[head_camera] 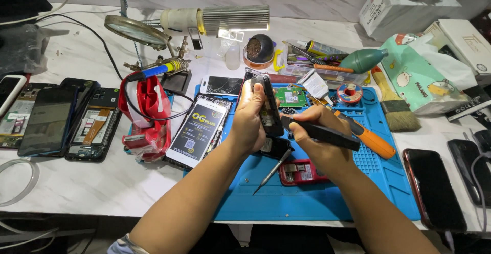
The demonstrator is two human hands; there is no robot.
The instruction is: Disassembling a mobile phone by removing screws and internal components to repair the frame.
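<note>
White marble-patterned counter (76,192) stretched under my arms, crowded with phone parts, and a blue work mat (327,203) lay in front of me. My left hand (249,118) was closed around a small dark phone (269,105), holding it upright on its edge above the mat, thumb along one side and fingers wrapped behind. My right hand (319,141) was closed on a black tool handle (321,133) pointed toward the phone's lower end, its tip touching or just beside the casing; I could not tell which. A thin metal screwdriver (273,172) slanted down from under my hands toward the mat. Beside my right hand lay an orange-handled tool (371,140) and a red phone part (302,172). To the left of the mat sat a boxed screen pack (197,131), a red soldering stand (148,116) and several opened phones (92,123). A magnifier lamp (220,21) hung over the far side.
</note>
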